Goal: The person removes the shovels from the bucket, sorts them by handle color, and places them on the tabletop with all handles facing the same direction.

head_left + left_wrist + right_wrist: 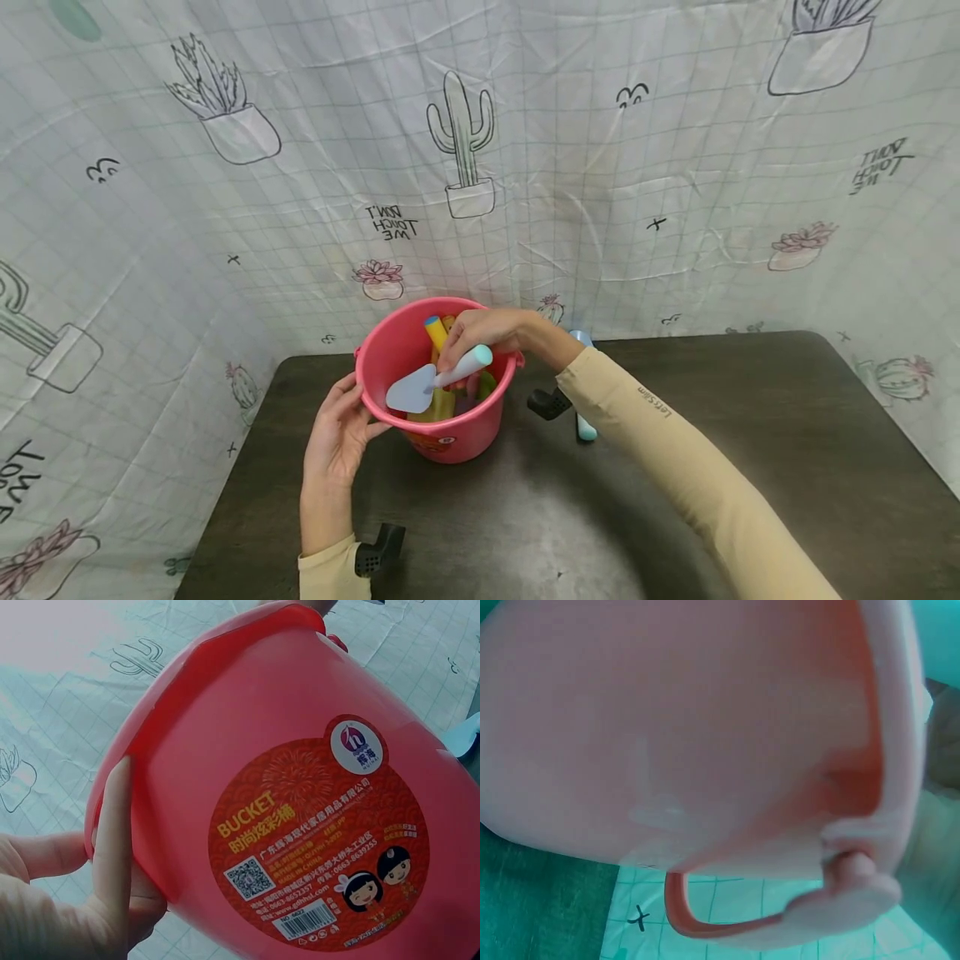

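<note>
The light-blue toy shovel (414, 390) is over the mouth of a pink bucket (465, 437), its blade tilted toward the near left rim. Below it I can make out a yellow, blue-ended stick (435, 332) and a jumble of yellow, purple and green pieces, too covered to name. The bucket's round sticker (315, 847) reads "BUCKET" and "MADE IN CHINA" among Chinese lines, with a QR code and barcode. The person's right hand (483, 329) pinches the shovel near its neck; the left hand (341, 433) grips the bucket's rim, thumb and fingers either side. "Letsslim" is printed on the beige right sleeve (675, 458). Another blue-handled toy (587, 428) lies on the dark table (480, 525), right of the bucket.
</note>
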A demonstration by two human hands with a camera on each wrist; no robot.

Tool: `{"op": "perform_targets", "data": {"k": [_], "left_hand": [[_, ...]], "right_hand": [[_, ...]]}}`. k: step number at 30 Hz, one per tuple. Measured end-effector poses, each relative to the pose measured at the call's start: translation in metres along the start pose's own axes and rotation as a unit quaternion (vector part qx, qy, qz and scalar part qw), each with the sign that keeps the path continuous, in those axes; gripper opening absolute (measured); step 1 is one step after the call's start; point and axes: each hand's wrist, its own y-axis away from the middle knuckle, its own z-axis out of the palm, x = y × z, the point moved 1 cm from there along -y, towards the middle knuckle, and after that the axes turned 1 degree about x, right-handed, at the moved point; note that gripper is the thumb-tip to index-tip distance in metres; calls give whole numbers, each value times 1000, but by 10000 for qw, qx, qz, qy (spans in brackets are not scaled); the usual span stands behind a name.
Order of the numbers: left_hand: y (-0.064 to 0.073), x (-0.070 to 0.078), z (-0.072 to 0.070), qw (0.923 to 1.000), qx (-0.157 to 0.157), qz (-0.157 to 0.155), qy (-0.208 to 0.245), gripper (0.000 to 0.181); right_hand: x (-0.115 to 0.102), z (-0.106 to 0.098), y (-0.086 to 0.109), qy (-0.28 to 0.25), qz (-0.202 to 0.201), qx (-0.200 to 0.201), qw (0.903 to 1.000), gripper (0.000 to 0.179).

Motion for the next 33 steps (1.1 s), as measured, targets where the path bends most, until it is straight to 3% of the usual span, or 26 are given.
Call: {"op": "perform_targets", "data": {"k": [14,29,33], "left_hand": [[-2,-1,1,9999,106,-21,-53,28],[-1,-2,2,10000,2,83,32,31],[-1,-2,1,9999,10,96,46,33]], "right_hand": [[2,-6,21,-1489,-196,376,9879,27],[9,-7,38,-2082,-793,179,9747,50],[11,-9,41,-2132,-826,376,9728,57]]}}
